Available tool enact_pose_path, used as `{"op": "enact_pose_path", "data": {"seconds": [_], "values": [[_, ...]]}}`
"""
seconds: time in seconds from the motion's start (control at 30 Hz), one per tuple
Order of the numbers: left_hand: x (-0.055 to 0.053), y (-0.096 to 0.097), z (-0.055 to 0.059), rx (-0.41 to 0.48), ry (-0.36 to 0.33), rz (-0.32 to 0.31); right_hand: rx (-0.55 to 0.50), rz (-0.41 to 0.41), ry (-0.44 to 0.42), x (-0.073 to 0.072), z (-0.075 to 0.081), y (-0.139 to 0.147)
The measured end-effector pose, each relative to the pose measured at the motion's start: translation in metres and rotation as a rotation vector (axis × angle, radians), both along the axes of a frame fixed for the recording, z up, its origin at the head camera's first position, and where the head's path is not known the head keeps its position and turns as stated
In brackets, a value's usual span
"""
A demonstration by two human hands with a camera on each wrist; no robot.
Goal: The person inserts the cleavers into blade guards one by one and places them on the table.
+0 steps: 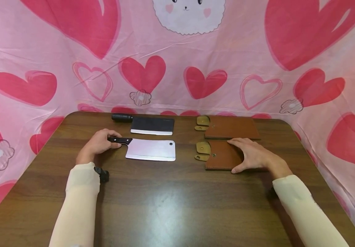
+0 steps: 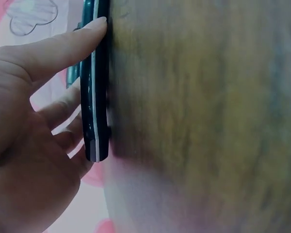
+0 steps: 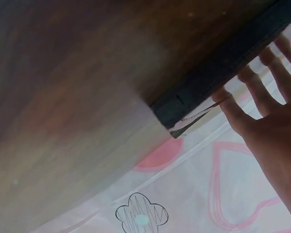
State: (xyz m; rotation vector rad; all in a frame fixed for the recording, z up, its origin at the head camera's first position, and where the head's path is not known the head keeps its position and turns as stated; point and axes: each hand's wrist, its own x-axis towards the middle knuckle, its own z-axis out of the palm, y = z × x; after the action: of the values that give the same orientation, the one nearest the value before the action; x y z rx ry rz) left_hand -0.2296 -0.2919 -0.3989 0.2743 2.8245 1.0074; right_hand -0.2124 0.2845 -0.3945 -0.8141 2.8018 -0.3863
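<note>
A silver cleaver point(image 1: 151, 150) with a black riveted handle lies left of centre on the table. My left hand point(image 1: 98, 142) pinches its handle point(image 2: 96, 97), thumb on the near side and fingers behind. To the right lies a brown leather sheath point(image 1: 222, 157) with an olive snap strap at its left end. Across it spreads my right hand point(image 1: 254, 156), thumb at the near edge and fingers by the far edge. In the right wrist view the fingertips meet the sheath's dark long edge point(image 3: 199, 82); the thumb is out of that view.
A second cleaver point(image 1: 152, 125), dark-bladed with a black handle, lies behind the silver one. Behind the front sheath lies another brown sheath point(image 1: 233, 127), close alongside. The wooden table point(image 1: 128, 206) ends against a pink cloth backdrop point(image 1: 171, 48) with hearts.
</note>
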Motion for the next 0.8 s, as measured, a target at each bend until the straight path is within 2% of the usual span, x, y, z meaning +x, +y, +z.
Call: {"op": "enact_pose_path", "data": {"seconds": [0.17,0.5,0.8], "values": [[-0.001,0.004,0.002,-0.014,0.004,-0.005,0.014,0.005,0.037,0.000,-0.002,0.000],[0.000,0.010,0.005,0.060,-0.040,0.005,-0.016,0.030,0.112,-0.003,-0.002,-0.006],[-0.001,0.017,0.008,0.077,0.024,0.005,-0.045,0.034,0.155,-0.007,0.002,-0.012]]}}
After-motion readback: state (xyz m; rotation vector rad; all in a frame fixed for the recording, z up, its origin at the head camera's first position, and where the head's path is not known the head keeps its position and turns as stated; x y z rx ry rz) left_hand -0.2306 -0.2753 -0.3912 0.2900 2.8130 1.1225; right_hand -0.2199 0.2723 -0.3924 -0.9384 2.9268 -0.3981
